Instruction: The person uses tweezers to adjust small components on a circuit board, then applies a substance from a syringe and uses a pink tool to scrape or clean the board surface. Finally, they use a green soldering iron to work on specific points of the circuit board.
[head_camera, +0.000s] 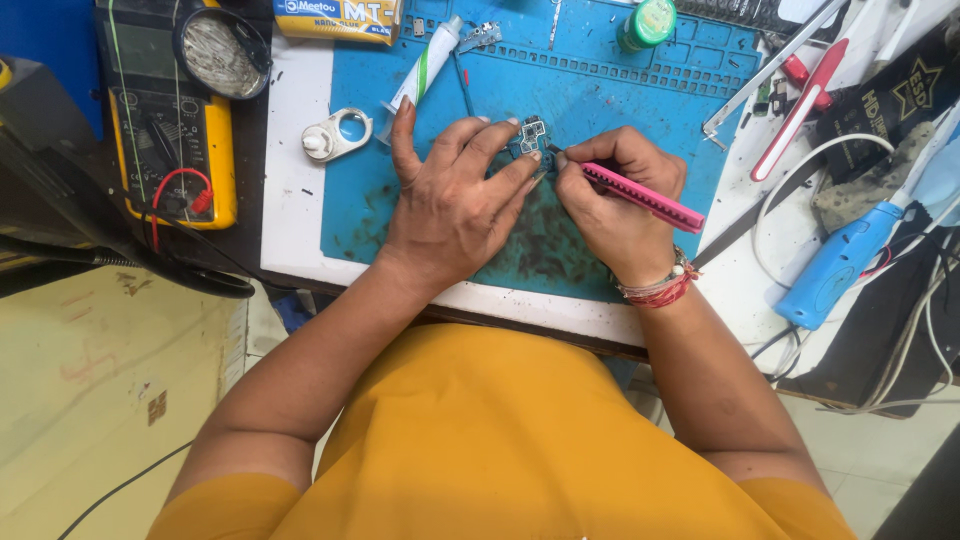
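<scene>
Yellow shirt fills the foot of the view, and beyond it our left hand (450, 205) presses its fingertips down on a small circuit board (532, 135) lying on the blue work mat (640, 110), while our right hand (615, 200) grips a pink-handled tool (642, 197) with its tip at the board's edge. We judge that we are mid-way through working on the board. Next, we need a firm hold-down and fine, light strokes.
</scene>
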